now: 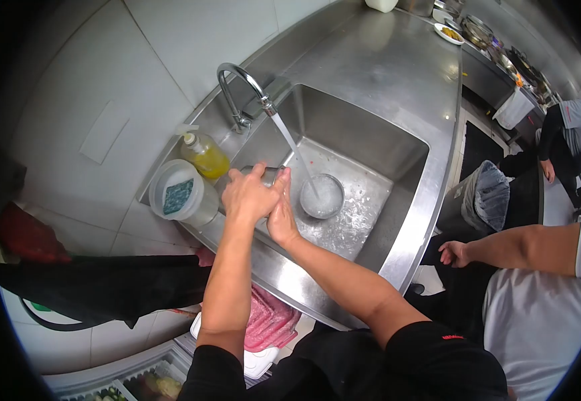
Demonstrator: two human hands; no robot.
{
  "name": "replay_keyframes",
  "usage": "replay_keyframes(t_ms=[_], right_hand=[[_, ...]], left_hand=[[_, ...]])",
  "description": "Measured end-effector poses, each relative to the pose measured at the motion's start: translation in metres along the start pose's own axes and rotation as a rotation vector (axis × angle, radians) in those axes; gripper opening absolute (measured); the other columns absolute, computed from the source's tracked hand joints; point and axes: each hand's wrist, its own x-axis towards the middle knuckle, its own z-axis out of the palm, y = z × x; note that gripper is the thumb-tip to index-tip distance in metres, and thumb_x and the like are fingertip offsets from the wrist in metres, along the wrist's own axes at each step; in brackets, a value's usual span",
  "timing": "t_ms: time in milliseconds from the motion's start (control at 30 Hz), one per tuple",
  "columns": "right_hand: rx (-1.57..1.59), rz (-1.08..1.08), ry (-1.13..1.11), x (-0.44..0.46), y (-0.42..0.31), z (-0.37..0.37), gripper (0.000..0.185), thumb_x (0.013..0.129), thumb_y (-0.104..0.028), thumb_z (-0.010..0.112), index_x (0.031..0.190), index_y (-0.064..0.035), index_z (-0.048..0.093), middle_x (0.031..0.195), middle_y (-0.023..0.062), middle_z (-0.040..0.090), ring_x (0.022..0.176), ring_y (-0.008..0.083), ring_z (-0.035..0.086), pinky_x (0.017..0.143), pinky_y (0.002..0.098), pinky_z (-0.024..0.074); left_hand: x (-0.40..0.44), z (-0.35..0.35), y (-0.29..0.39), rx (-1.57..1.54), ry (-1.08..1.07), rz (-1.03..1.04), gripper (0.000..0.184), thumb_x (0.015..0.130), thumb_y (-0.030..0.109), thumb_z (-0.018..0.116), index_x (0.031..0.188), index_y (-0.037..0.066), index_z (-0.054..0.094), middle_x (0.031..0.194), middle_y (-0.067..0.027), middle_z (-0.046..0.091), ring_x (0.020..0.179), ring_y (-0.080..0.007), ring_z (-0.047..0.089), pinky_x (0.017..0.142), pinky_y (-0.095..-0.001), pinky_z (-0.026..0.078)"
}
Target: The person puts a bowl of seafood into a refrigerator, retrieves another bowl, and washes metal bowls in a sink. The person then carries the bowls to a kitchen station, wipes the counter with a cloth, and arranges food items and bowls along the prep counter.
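near center, grasping a metal container [272,175] in both hands [245,195], beside a bowl [322,200] under running water [289,139].

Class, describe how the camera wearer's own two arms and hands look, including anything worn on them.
The left hand and right hand are gloveless, with no watch or bracelet visible. Both forearms are bare, below a plain black fabric left sleeve and a black fabric right sleeve with a small red marking, too small to read.
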Motion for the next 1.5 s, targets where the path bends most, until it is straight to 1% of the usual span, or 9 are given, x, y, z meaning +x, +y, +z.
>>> replay_keyframes(t_ms=[200, 300, 467, 567, 733, 867, 967, 1167, 1500], right_hand=[[-0.224, -0.021, -0.54, 0.019, -0.051, -0.041, 0.056, 0.102, -0.041, 0.027, 0.148, -0.008, 0.031, 0.157, 0.0198, 0.014, 0.146, 0.0349, 0.009, 0.118, 0.0451, 0.0104], [0.157, 0.128, -0.33, 0.047, -0.055, -0.06, 0.047, 0.101, -0.033, 0.043, 0.14, -0.0061, 0.044, 0.142, 0.0171, 0.043, 0.131, 0.0279, 0.042, 0.108, 0.0394, 0.0337], [0.471, 0.728, 0.02, 0.132, 0.015, -0.065, 0.027, 0.096, -0.015, 0.054, 0.119, -0.0003, 0.054, 0.093, 0.0063, 0.061, 0.085, 0.0148, 0.063, 0.07, 0.0259, 0.0526], [0.428, 0.729, -0.019, 0.153, 0.006, -0.061, 0.027, 0.095, -0.012, 0.055, 0.118, 0.001, 0.053, 0.092, 0.0085, 0.062, 0.075, 0.0163, 0.062, 0.062, 0.0247, 0.0516], [-0.141, 0.599, -0.439, 0.125, -0.033, -0.044, 0.056, 0.091, -0.054, 0.056, 0.091, 0.0009, 0.066, 0.064, 0.0075, 0.06, 0.056, 0.0147, 0.059, 0.054, 0.0287, 0.0502], [-0.002, 0.719, -0.995, 0.063, -0.032, -0.034, 0.085, 0.088, -0.075, 0.033, 0.131, -0.0035, 0.052, 0.116, 0.0172, 0.061, 0.11, 0.0228, 0.059, 0.086, 0.0353, 0.0513], [0.418, 1.016, -1.035, 0.022, -0.026, -0.048, 0.087, 0.085, -0.068, 0.052, 0.145, -0.0066, 0.034, 0.134, 0.0166, 0.05, 0.128, 0.0247, 0.045, 0.096, 0.0359, 0.0464], [0.198, 0.627, -1.153, 0.009, -0.042, -0.063, 0.09, 0.072, -0.032, 0.084, 0.143, -0.007, 0.035, 0.127, 0.0109, 0.056, 0.113, 0.0219, 0.055, 0.086, 0.0346, 0.0508], [0.437, 0.558, -1.23, -0.007, -0.071, -0.083, 0.077, 0.073, -0.012, 0.081, 0.137, -0.0027, 0.041, 0.125, 0.0075, 0.057, 0.114, 0.0181, 0.055, 0.099, 0.0322, 0.0438]], left_hand=[[-0.022, 0.057, -0.087, -0.994, 0.079, -0.153, 0.069, 0.092, 0.054, 0.051, 0.141, 0.007, 0.043, 0.141, -0.0229, 0.043, 0.123, -0.0344, 0.051, 0.099, -0.0417, 0.042], [-0.049, 0.081, -0.116, -1.432, 0.059, -0.358, 0.07, 0.096, 0.053, 0.048, 0.145, 0.006, 0.033, 0.139, -0.0144, 0.047, 0.118, -0.0291, 0.055, 0.091, -0.047, 0.047], [-0.085, 0.08, -0.139, -1.357, 0.054, -0.253, 0.073, 0.098, 0.055, 0.042, 0.145, 0.0, 0.031, 0.142, -0.0199, 0.043, 0.131, -0.0292, 0.041, 0.104, -0.0389, 0.034], [-0.096, 0.071, -0.133, -1.309, 0.017, -0.352, 0.072, 0.097, 0.056, 0.04, 0.144, 0.002, 0.033, 0.138, -0.0208, 0.046, 0.126, -0.0305, 0.046, 0.106, -0.0363, 0.035], [-0.101, 0.074, -0.134, -0.92, -0.118, -0.403, 0.068, 0.097, 0.058, 0.037, 0.143, 0.008, 0.034, 0.124, -0.0272, 0.057, 0.11, -0.0423, 0.058, 0.095, -0.047, 0.045], [-0.104, 0.07, -0.139, -0.511, -0.066, -0.304, 0.057, 0.097, 0.052, 0.04, 0.132, 0.007, 0.047, 0.111, -0.0298, 0.06, 0.105, -0.0466, 0.058, 0.093, -0.0496, 0.044], [-0.132, 0.07, -0.137, -0.633, 0.204, -0.149, 0.044, 0.094, 0.039, 0.054, 0.123, 0.006, 0.054, 0.113, -0.0266, 0.059, 0.094, -0.0377, 0.062, 0.082, -0.0412, 0.049], [-0.165, 0.094, -0.135, -0.579, 0.278, 0.053, 0.041, 0.082, 0.025, 0.073, 0.116, 0.01, 0.056, 0.134, -0.028, 0.045, 0.116, -0.0436, 0.053, 0.094, -0.0431, 0.046], [-0.195, 0.099, -0.113, -0.51, 0.269, 0.017, 0.038, 0.072, 0.022, 0.081, 0.094, 0.007, 0.053, 0.136, -0.0234, 0.045, 0.111, -0.0432, 0.056, 0.088, -0.0441, 0.049]])
